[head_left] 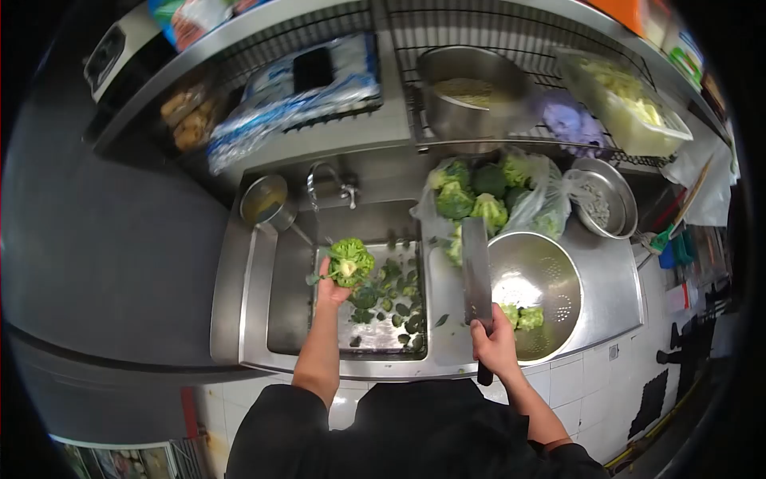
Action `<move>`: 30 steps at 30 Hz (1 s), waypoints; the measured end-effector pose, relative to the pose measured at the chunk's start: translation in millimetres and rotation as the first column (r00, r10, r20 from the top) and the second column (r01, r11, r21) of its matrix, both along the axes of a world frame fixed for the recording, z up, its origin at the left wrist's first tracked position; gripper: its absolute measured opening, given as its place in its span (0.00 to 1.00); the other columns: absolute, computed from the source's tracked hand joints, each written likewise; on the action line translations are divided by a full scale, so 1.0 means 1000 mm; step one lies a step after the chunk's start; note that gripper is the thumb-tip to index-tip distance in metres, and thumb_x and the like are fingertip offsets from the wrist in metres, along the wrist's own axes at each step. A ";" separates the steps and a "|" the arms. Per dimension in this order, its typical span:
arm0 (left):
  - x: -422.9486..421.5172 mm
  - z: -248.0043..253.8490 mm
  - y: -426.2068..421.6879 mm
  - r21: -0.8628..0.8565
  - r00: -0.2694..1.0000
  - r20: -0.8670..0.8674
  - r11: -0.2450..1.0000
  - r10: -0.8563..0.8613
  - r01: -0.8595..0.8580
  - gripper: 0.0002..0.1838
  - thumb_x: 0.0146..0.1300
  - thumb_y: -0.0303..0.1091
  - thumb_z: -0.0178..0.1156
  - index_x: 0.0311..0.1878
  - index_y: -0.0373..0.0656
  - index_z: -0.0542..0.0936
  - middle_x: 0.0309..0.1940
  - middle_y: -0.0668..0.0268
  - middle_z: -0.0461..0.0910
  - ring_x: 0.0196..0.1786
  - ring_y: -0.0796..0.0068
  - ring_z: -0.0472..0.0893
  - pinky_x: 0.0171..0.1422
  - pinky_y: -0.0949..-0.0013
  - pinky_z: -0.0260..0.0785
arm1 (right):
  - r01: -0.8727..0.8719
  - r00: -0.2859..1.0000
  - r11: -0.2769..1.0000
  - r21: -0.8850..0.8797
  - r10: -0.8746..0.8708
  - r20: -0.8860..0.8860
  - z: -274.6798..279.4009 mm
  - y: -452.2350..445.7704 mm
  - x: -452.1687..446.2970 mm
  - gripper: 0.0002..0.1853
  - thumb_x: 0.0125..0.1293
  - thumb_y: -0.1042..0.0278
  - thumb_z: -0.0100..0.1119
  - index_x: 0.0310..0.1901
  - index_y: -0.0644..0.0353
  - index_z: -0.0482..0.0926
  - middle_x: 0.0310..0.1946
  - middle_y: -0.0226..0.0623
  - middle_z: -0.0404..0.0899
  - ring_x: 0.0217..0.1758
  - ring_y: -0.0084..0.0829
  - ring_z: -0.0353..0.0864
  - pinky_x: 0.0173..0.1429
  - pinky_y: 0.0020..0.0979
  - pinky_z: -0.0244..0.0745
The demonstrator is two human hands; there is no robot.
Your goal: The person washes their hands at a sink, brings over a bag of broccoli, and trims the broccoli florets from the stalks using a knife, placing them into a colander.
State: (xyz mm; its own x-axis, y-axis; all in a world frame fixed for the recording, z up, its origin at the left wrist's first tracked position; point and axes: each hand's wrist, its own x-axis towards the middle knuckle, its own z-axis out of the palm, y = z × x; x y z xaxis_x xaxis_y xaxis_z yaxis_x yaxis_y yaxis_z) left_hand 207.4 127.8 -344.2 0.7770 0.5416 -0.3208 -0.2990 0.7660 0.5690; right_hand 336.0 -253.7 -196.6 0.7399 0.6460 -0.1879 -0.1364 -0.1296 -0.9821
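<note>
My left hand point(332, 289) holds a head of broccoli point(351, 262) over the sink point(279, 311), its cut stem side facing up. Below it, several loose florets point(407, 307) lie in the sink. In my right hand point(496, 343) is a cleaver point(476, 271), gripped by its dark handle with the wide blade pointing away from me. The blade stands beside a steel colander point(550, 275), which has a few pieces of broccoli point(527, 318) in it. My fingers partly hide the handle.
Water runs from the faucet point(349, 194) at the sink's back. A plastic bag of broccoli heads point(489, 209) sits behind the colander, beside a steel bowl point(626, 211). A saucepan point(269, 201) is at the back left corner. Overhead, a wire shelf bears a large pot point(471, 120).
</note>
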 end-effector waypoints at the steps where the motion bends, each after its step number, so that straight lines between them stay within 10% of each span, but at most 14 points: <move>1: -0.011 0.005 -0.007 -0.090 0.998 -0.002 0.994 0.064 -0.063 0.41 0.65 0.68 0.54 0.72 0.51 0.67 0.70 0.58 0.70 0.69 0.51 0.71 0.66 0.38 0.68 | -0.027 0.999 1.000 -0.016 0.027 0.036 -0.002 0.009 -0.005 0.10 0.69 0.77 0.53 0.51 0.63 0.71 0.21 0.25 0.73 0.21 0.14 0.69 0.24 0.24 0.64; 7: -0.032 0.040 -0.033 -0.320 0.987 0.060 0.940 0.148 -0.122 0.38 0.66 0.67 0.54 0.70 0.51 0.69 0.69 0.55 0.70 0.66 0.45 0.73 0.65 0.35 0.68 | -0.041 0.971 0.985 -0.168 0.079 0.224 -0.013 0.055 -0.057 0.17 0.65 0.76 0.56 0.55 0.66 0.70 0.26 0.44 0.82 0.21 0.25 0.74 0.27 0.31 0.68; 13: -0.003 0.076 -0.058 -0.100 0.962 0.268 0.991 -0.054 0.083 0.33 0.70 0.60 0.52 0.71 0.51 0.67 0.66 0.58 0.73 0.67 0.53 0.74 0.67 0.32 0.68 | 0.014 0.941 0.988 -0.156 0.040 0.336 0.002 0.061 -0.082 0.17 0.66 0.75 0.56 0.57 0.63 0.69 0.25 0.46 0.80 0.23 0.38 0.80 0.30 0.38 0.71; 19: 0.066 0.104 -0.138 0.250 0.989 0.064 0.957 0.133 -0.145 0.34 0.64 0.48 0.67 0.68 0.46 0.66 0.61 0.58 0.70 0.61 0.60 0.73 0.65 0.57 0.67 | 0.171 0.791 0.944 -0.282 0.040 0.611 -0.001 0.025 -0.065 0.17 0.69 0.75 0.53 0.57 0.62 0.68 0.27 0.57 0.80 0.32 0.61 0.80 0.37 0.54 0.72; 21: 0.085 0.115 -0.175 0.756 0.893 -0.197 0.642 0.404 -0.124 0.33 0.65 0.51 0.67 0.66 0.44 0.67 0.59 0.53 0.65 0.63 0.56 0.67 0.70 0.57 0.60 | 0.253 0.720 0.934 -0.253 -0.007 0.694 0.006 0.010 -0.058 0.15 0.71 0.75 0.52 0.57 0.64 0.67 0.22 0.49 0.76 0.25 0.52 0.79 0.32 0.45 0.72; 23: 0.101 0.127 -0.208 0.761 0.911 -0.190 0.641 0.367 -0.099 0.33 0.64 0.51 0.67 0.64 0.43 0.68 0.57 0.51 0.61 0.63 0.55 0.64 0.71 0.55 0.55 | 0.308 0.778 0.918 -0.252 -0.090 0.622 0.021 -0.006 -0.051 0.16 0.68 0.75 0.53 0.57 0.63 0.69 0.30 0.59 0.80 0.32 0.62 0.80 0.37 0.53 0.74; 24: 0.111 0.124 -0.222 0.831 0.912 -0.156 0.549 0.380 -0.086 0.33 0.64 0.49 0.68 0.64 0.42 0.67 0.56 0.51 0.62 0.62 0.55 0.64 0.70 0.55 0.56 | 0.321 0.705 0.937 -0.138 -0.139 0.696 0.023 -0.015 -0.047 0.15 0.71 0.77 0.52 0.57 0.67 0.66 0.21 0.42 0.76 0.21 0.39 0.78 0.29 0.39 0.72; 28: 0.139 0.125 -0.271 0.905 0.942 -0.033 0.410 0.335 -0.114 0.32 0.63 0.43 0.69 0.64 0.39 0.67 0.55 0.50 0.62 0.59 0.54 0.66 0.66 0.53 0.58 | 0.417 0.538 0.841 0.345 -0.535 0.652 0.095 -0.051 -0.061 0.12 0.68 0.79 0.55 0.51 0.72 0.71 0.25 0.35 0.78 0.25 0.23 0.77 0.30 0.29 0.71; 30: 0.147 0.127 -0.290 0.936 0.948 -0.003 0.333 0.317 -0.109 0.31 0.63 0.42 0.69 0.63 0.38 0.68 0.55 0.50 0.62 0.59 0.53 0.66 0.66 0.54 0.58 | 0.333 0.426 0.884 0.328 -0.451 0.784 0.099 -0.081 -0.050 0.10 0.68 0.80 0.53 0.50 0.70 0.71 0.24 0.36 0.77 0.26 0.26 0.78 0.30 0.31 0.71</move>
State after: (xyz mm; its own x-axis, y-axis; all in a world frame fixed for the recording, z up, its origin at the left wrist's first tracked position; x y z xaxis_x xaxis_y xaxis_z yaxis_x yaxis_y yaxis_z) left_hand 354.0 -162.5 -217.6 0.5824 0.7118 0.3926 -0.1975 -0.3446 0.9178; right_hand 286.5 -334.7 -97.2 0.6882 0.2148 0.6930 0.7251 -0.1726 -0.6667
